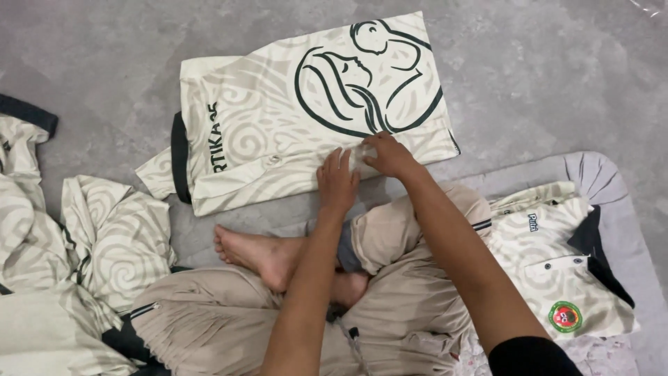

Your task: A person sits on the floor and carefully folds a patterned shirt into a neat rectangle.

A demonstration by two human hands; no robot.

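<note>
- The shirt (278, 132), cream with swirl pattern and a dark green line drawing, lies flat and partly folded on the grey floor (543, 76) in the upper middle of the frame; its dark collar points to the left.
- The left hand (337, 182) rests at the shirt's lower edge, fingers together and nearly flat, pressing cloth rather than gripping it; the right hand (388, 154) sits just beside it, fingers curled in a pinch on the hem; what exactly is between the fingertips I cannot tell.
- Judged from this, the step is smoothing and setting the lower edge; it goes best with the flat hand holding the cloth as an anchor while the pinching hand draws the hem taut along the edge, so no crease is trapped.
- The side panels look tucked under already; keeping both long edges parallel makes a neat rectangle.
- The person sits cross-legged in beige trousers, one bare foot (254, 252) in the lower middle, close to the shirt; leaning too far could drag a knee over the cloth.
- Loose shirts of the same pattern form a pile (90, 244) at lower left; a folded one (557, 257) lies on a grey mat (605, 174) at lower right, well apart from the hands.
</note>
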